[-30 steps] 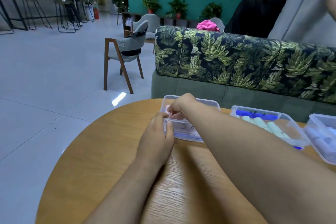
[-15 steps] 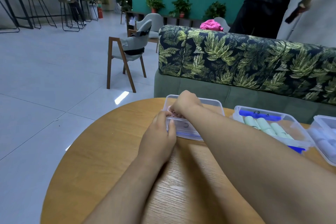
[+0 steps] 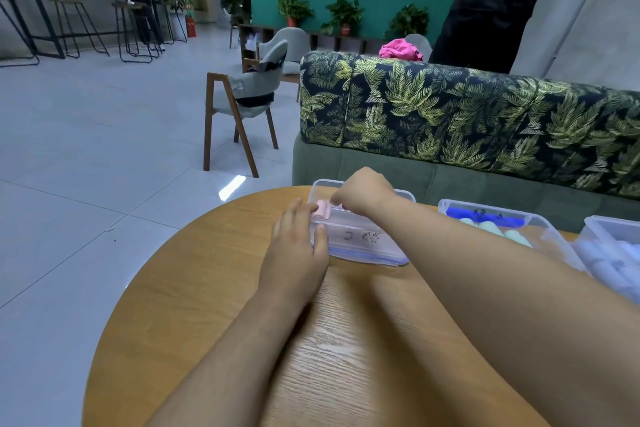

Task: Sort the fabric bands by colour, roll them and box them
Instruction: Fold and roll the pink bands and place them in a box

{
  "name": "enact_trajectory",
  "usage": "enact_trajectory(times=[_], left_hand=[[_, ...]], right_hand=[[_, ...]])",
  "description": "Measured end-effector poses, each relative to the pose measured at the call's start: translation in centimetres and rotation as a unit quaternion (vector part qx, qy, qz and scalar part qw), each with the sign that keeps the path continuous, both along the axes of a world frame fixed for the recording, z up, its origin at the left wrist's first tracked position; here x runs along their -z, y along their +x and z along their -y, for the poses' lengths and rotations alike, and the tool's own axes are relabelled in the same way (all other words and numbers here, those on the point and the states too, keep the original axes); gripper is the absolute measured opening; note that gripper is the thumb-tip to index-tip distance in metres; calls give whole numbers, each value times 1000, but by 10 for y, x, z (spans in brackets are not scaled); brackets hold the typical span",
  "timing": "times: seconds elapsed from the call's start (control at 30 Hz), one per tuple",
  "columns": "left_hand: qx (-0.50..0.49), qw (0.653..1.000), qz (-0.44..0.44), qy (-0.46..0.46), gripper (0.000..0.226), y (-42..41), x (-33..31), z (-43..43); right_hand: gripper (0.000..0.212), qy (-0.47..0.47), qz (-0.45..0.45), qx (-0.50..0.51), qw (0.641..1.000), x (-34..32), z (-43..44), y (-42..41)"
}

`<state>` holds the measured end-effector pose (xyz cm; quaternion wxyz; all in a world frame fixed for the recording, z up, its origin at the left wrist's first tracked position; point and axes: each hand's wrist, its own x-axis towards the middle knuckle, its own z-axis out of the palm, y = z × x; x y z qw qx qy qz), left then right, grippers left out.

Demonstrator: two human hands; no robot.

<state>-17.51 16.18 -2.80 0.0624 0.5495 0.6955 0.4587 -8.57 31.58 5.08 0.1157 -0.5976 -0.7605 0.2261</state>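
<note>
Round wooden table [image 3: 207, 288] fills the foreground. A leaf-print sofa [image 3: 450, 114] stands just behind it, a wooden chair [image 3: 242, 104] to the left, and a person in black [image 3: 495, 3] beyond the sofa. The right forearm hides part of a second box [image 3: 540, 222] of green rolls [image 3: 512, 236]. A pale, tightly wound pink roll [image 3: 323, 211] sits in the left end of the clear box [image 3: 363, 243]. The right hand [image 3: 363, 191] curls over it, pinching it. The left hand [image 3: 294, 253], fingers straight, touches the roll and the box's end.

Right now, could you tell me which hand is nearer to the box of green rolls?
Right. The right hand is over the pink-roll box, beside the box of green rolls; the left hand rests at the pink-roll box's left end, farther off.
</note>
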Motion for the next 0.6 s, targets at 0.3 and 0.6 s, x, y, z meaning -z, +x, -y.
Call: enact_trajectory(times=[0.3,0.6], left_hand=[[87,974,-153,144,21,51,-17,20],[244,945,-197,97,16,172,1,51]], right_hand=[[18,71,-119,-124,983,-31,97,121],[10,86,-188,9,978,18,188,303]])
